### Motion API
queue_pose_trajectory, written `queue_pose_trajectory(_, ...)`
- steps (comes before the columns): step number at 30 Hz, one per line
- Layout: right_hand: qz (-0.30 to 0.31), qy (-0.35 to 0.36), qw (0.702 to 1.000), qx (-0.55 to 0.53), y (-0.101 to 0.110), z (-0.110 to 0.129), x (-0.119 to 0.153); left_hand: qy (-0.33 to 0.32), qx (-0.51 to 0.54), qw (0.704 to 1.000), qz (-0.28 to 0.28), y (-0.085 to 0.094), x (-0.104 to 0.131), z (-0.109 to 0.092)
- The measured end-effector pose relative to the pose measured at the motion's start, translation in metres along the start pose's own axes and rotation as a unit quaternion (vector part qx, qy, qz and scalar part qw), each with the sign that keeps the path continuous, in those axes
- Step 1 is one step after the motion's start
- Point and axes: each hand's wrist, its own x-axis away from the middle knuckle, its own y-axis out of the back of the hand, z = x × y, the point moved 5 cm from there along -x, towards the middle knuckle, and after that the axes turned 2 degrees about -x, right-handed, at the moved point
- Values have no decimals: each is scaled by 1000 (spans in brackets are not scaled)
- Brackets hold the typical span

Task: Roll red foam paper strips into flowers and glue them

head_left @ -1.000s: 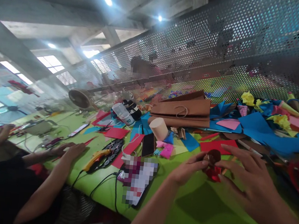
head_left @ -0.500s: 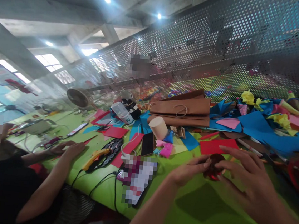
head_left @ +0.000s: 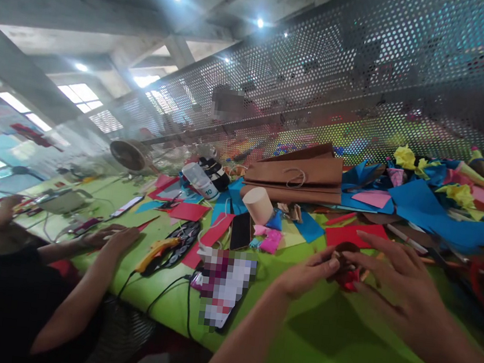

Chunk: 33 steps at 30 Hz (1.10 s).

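Note:
My left hand [head_left: 306, 276] pinches a small brown-and-red folded piece [head_left: 348, 280], perhaps paper, between thumb and fingers. It is held above the green tabletop, and its exact shape is partly covered by fingers. From the right, my right hand [head_left: 405, 284] grips the same piece with index finger and thumb, while its other fingers stretch out behind. A flat red paper sheet [head_left: 335, 234] lies just beyond both hands.
A phone [head_left: 229, 293] and a yellow glue gun [head_left: 155, 254] with a cable lie to the left. Behind are a pale cylinder [head_left: 258, 205], brown folded sheets [head_left: 295, 179] and blue paper [head_left: 422, 208]. A co-worker's hands [head_left: 119, 243] rest at far left.
The piece has turned in my fingers, showing a brown upper part with red below. My right index finger has moved slightly left across it. The co-worker's hands stay about the same.

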Motion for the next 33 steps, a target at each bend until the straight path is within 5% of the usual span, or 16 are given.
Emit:
queue_pose_trajectory(5, -33, -20, 999, -34, 11, -13, -4, -17, -107, 993, 55, -9, -2, -9)
queue_pose_trajectory(15, 54, 26, 997, 38, -12, -15, 3, -47, -351, 929, 111, -21, 2, -21)
queue_pose_trajectory(23, 97, 48, 994, 23, -8, -8, 0, -40, -371, 919, 124, -24, 3, -19)
queue_pose_trajectory(33, 60, 69, 994, 67, -15, 3, 7, -31, -351, 928, 121, -29, 3, -19)
